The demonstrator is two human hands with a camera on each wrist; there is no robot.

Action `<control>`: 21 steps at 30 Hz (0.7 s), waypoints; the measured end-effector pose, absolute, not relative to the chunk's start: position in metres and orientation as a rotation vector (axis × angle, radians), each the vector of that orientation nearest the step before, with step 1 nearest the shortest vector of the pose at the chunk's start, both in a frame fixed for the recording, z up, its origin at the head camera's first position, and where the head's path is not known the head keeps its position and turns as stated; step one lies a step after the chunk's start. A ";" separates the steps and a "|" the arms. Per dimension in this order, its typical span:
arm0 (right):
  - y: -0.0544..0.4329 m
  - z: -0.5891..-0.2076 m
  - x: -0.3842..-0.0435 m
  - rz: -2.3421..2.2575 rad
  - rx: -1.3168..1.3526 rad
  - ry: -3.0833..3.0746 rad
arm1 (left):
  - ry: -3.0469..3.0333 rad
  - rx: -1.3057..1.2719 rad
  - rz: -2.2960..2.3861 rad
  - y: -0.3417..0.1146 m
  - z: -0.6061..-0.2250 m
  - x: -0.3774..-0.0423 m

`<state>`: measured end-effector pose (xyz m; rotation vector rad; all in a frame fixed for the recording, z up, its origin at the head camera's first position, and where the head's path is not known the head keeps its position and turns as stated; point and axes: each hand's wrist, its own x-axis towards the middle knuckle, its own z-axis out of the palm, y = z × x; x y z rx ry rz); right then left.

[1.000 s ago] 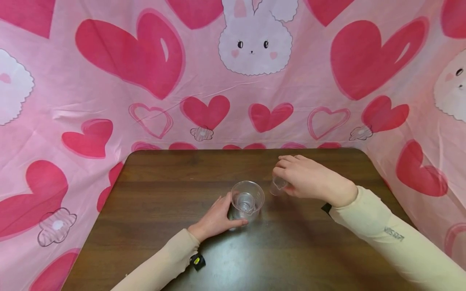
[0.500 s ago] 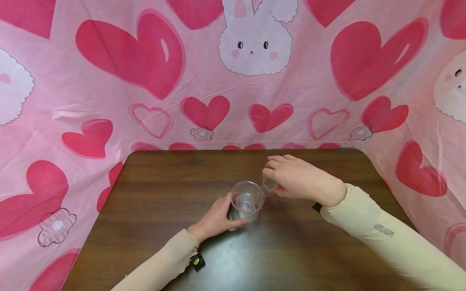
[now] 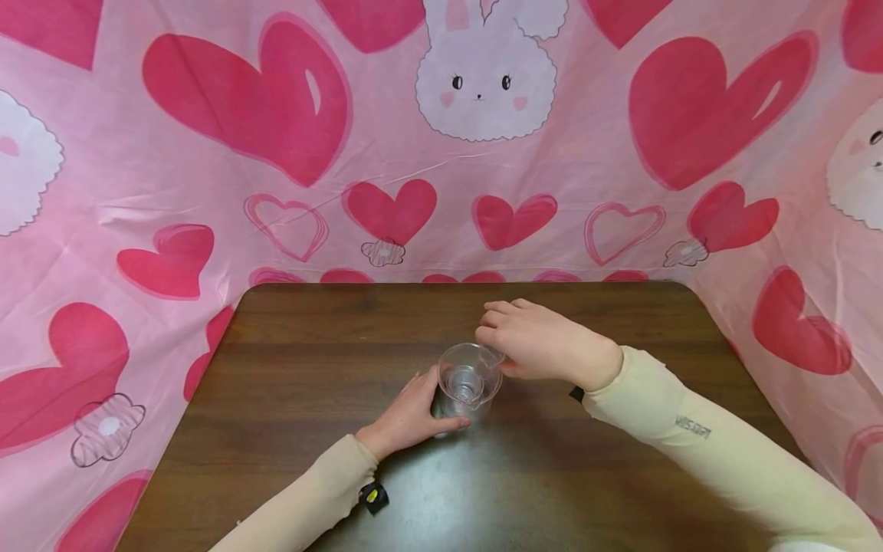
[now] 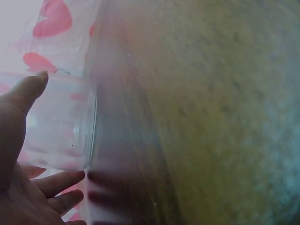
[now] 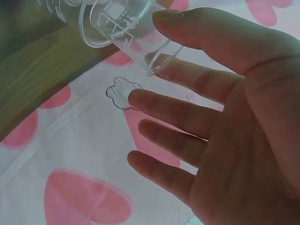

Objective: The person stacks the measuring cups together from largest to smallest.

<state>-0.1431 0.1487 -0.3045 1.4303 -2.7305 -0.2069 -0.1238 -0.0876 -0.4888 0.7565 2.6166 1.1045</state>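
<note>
A large clear beaker [image 3: 471, 377] stands upright on the brown table, and my left hand [image 3: 410, 414] holds it from the left, thumb on the near side. In the left wrist view the thumb and fingers lie on opposite sides of the large beaker [image 4: 61, 124]. My right hand [image 3: 534, 341] pinches a small clear beaker [image 5: 126, 30] near its base between thumb and index finger. White graduation marks show on its wall. It is tilted, its mouth at the large beaker's rim. The other fingers of the right hand [image 5: 225, 126] are spread, away from the glass.
The wood-grain table [image 3: 290, 368] runs back to a pink cloth [image 3: 386, 161] printed with hearts and rabbits, which hangs behind it and along both sides. Dark bands with small devices [image 3: 375, 497] sit at the wrists.
My right hand has moved left with the small beaker, from beside the large beaker to its right rim. My left hand and the large beaker have stayed in place.
</note>
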 end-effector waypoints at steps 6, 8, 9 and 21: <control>0.142 -0.310 -0.146 -0.242 1.449 -2.768 | 2.626 0.774 1.104 -0.087 -0.490 -0.125; 0.139 -0.312 -0.147 -0.247 1.456 -2.778 | 2.624 0.767 1.096 -0.087 -0.490 -0.125; 0.138 -0.313 -0.147 -0.252 1.458 -2.783 | 2.622 0.765 1.097 -0.087 -0.490 -0.125; 0.127 -0.330 -0.151 -0.305 1.491 -2.771 | 2.606 0.741 1.074 -0.088 -0.490 -0.124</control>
